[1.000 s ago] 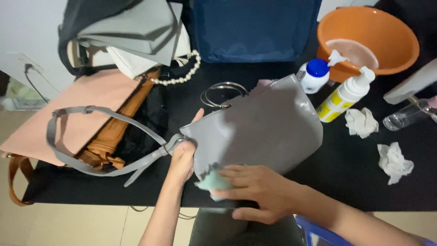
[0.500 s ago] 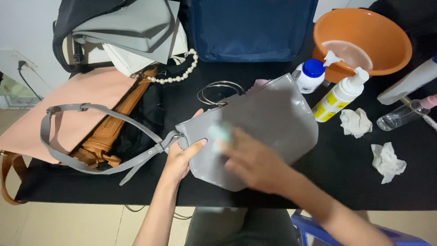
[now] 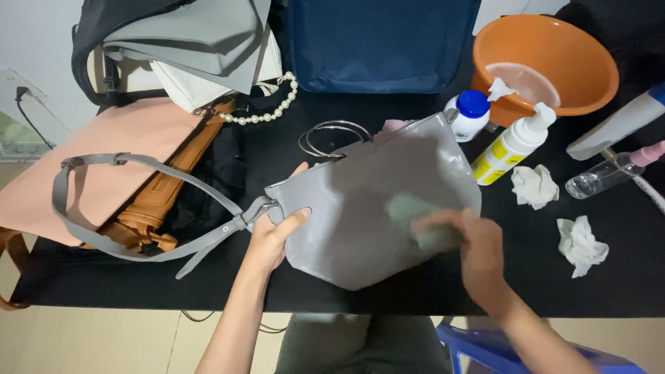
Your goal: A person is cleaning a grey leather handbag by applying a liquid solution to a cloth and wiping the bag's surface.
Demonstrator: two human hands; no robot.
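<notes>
My left hand (image 3: 273, 235) grips the grey bag (image 3: 374, 208) by its left edge on the black table (image 3: 609, 291); my right hand (image 3: 471, 246), blurred, presses a greenish cloth (image 3: 415, 218) onto the bag's face.

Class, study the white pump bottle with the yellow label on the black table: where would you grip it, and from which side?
Grip the pump bottle around its cylindrical body, probably from the near right side. It leans toward the orange basin, with a blue-capped bottle and the grey bag crowding its left; only crumpled tissue lies on the right.
</notes>
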